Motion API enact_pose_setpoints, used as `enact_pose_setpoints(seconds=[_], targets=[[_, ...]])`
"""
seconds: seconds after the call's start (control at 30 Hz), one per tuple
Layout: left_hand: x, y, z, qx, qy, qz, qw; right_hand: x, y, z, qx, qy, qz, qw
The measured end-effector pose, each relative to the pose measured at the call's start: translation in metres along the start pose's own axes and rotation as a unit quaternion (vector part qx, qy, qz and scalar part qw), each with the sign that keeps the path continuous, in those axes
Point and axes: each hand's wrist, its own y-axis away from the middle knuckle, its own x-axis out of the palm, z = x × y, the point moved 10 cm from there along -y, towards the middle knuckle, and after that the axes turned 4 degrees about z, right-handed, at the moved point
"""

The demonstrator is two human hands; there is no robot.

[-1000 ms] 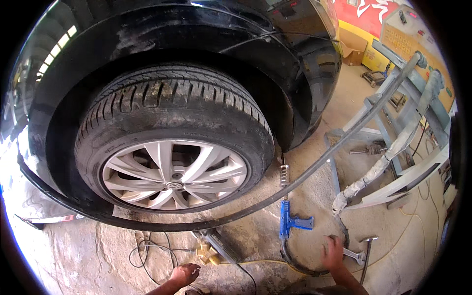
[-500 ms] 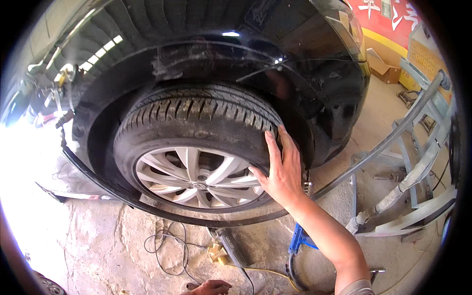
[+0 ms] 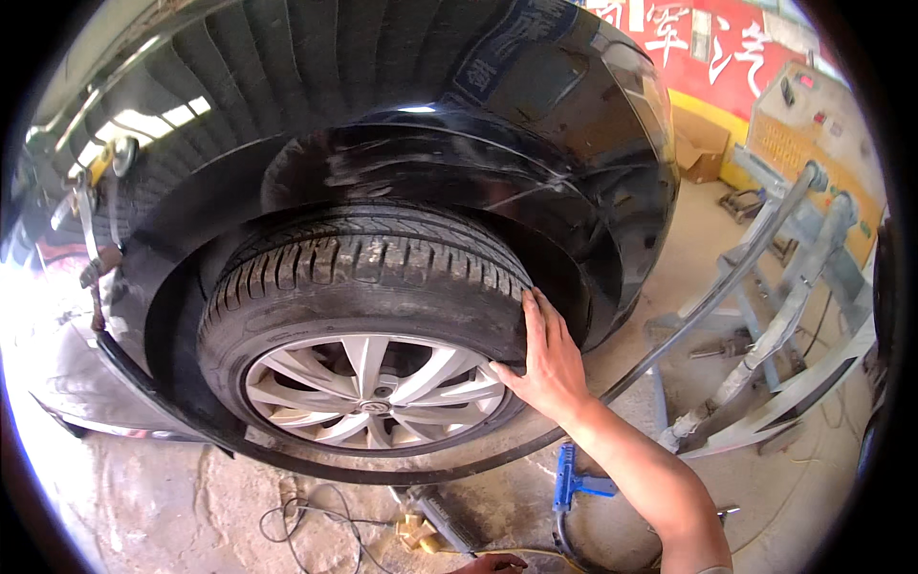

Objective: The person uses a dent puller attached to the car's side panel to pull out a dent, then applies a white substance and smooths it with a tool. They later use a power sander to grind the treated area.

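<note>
A black tyre (image 3: 359,306) on a silver multi-spoke wheel rim (image 3: 421,378) fills the middle, under the glossy black fender (image 3: 382,163) of a car. My right hand (image 3: 550,373) rests against the tyre's right side, its fingers stretched out and the thumb apart toward the rim. It holds nothing. At the lower edge only a dark sliver of my left hand (image 3: 492,564) shows, and its fingers are mostly cut off. Close above that hand, a dark-bodied power tool (image 3: 448,521) lies on the floor beside a yellowish piece (image 3: 417,533). Below my right forearm lies a blue gun-shaped tool (image 3: 566,478) with a hose.
A long dark curved strip (image 3: 354,478) sweeps in front of the wheel. Thin cable (image 3: 330,517) loops over the concrete floor. To the right stands a grey metal frame (image 3: 746,344), with a cardboard box (image 3: 703,153) behind. Metal clamp-like hardware (image 3: 91,220) hangs at the left.
The view has shifted, so the wheel and car sit lower and slightly left. My right hand stays at the tyre's right side. My left hand shows farther right and less of it is visible.
</note>
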Motion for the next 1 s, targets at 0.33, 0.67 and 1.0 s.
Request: enact_pose_setpoints(seconds=[0.33,0.67,1.0], targets=[[-0.057,-0.017,-0.042,0.091,0.051,-0.144,0.984,0.006,-0.001,0.013,0.037,0.043,-0.016,0.998],[-0.103,0.025,-0.046,0.022,0.073,-0.202,0.976,0.007,-0.003,0.015,0.043,0.004,-0.03,0.999],[-0.122,0.064,-0.187,-0.082,0.021,-0.118,0.989,-0.004,-0.002,-0.003,-0.016,-0.012,-0.053,0.998]])
